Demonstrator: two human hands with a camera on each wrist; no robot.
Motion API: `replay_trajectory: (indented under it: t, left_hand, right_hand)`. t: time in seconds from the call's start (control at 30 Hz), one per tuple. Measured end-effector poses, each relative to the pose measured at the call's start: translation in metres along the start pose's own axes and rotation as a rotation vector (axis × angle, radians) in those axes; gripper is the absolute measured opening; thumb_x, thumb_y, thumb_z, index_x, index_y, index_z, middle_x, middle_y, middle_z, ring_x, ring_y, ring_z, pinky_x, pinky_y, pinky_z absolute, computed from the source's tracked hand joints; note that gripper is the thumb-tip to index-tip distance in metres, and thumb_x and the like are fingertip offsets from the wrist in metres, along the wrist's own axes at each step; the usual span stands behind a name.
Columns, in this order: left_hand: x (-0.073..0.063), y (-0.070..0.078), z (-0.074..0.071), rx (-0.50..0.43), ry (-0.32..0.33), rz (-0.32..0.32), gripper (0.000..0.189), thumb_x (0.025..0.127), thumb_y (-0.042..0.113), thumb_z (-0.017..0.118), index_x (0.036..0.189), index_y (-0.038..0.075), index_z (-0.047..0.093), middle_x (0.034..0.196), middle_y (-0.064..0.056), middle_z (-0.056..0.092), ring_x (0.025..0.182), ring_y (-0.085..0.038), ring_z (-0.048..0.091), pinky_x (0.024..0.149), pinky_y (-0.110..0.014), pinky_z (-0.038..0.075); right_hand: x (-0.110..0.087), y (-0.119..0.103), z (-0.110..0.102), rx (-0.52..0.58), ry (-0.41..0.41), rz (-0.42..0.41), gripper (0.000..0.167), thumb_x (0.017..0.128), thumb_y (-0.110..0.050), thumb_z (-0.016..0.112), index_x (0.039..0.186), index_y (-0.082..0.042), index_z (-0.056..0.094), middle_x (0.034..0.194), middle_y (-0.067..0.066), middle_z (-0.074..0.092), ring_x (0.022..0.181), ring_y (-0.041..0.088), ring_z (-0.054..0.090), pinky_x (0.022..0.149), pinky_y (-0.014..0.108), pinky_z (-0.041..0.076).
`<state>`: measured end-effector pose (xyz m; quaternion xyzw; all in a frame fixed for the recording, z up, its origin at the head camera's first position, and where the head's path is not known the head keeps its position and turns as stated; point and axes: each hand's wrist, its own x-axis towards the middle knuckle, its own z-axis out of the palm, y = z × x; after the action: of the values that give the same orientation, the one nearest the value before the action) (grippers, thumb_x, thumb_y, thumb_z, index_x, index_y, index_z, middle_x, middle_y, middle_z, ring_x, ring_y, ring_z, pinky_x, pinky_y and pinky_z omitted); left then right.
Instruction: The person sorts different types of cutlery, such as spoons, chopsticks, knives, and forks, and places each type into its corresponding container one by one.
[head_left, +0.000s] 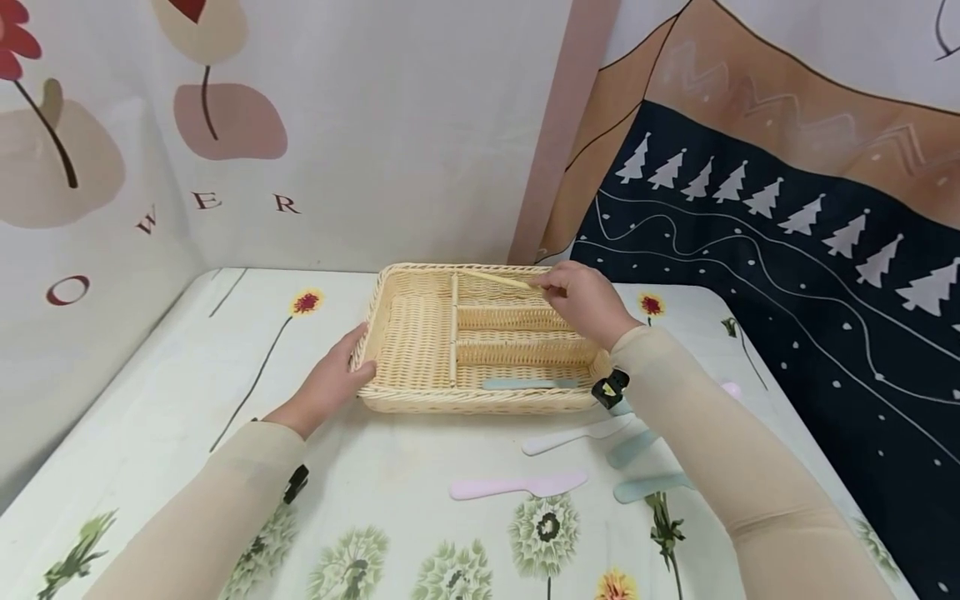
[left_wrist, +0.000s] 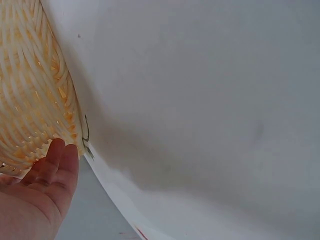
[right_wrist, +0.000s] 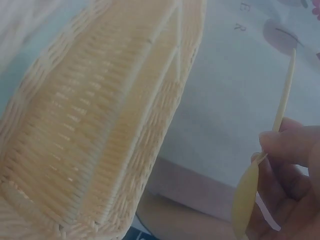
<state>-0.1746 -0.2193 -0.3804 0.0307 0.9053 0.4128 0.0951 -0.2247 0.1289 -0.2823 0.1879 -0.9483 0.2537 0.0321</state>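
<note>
The right hand pinches a pale yellow, slender, plastic-looking utensil between thumb and fingers. The utensil has 2 distinct sections: a long, narrow section tapering to its tip, and a broader, smooth section with a rounded outline. Its surface is uniformly coloured. It is positioned over the far right-hand compartment, close to the far rim; contact with the wicker cannot be confirmed.

The left hand holds the left end of a rectangular, straw-coloured wicker basket — thumb over the rim, fingers against the outer wall. Internal dividers form 4 compartments: 1 wide at left, 3 narrow at right. A light blue, flat plastic-looking knife lies in the nearest narrow compartment.

On the white, flower-printed tablecloth, in front of the basket, lie 1 pink plastic-looking knife, 1 whitish plastic-looking knife and several blue-green plastic-looking utensils — partly hidden by the right sleeve.
</note>
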Motion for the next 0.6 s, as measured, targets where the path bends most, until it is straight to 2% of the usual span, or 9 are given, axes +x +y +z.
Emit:
replay_trajectory:
  t: [0.37,0.6]
  left_hand:
    - [0.002,-0.003,0.001,0.018,0.001,-0.011,0.075,0.095,0.02,0.045,0.156,0.006,0.004,0.16,-0.021,0.009,0.145,-0.04,0.014,0.114,-0.055,0.016]
    - [0.002,-0.001,0.001,0.011,0.001,-0.009,0.074,0.094,0.02,0.045,0.155,0.005,0.005,0.16,-0.022,0.01,0.145,-0.04,0.014,0.115,-0.055,0.016]
  right_hand:
    - [0.025,0.007,0.002,-0.024,-0.022,0.063,0.033,0.095,-0.004,0.056,0.124,-0.013,0.068,0.108,0.007,0.063,0.092,0.023,0.052,0.086,0.037,0.049]
    - [0.036,0.013,0.008,-0.042,-0.072,0.082,0.033,0.095,-0.004,0.055,0.124,-0.013,0.068,0.108,0.008,0.063,0.094,0.023,0.052,0.09,0.039,0.049]
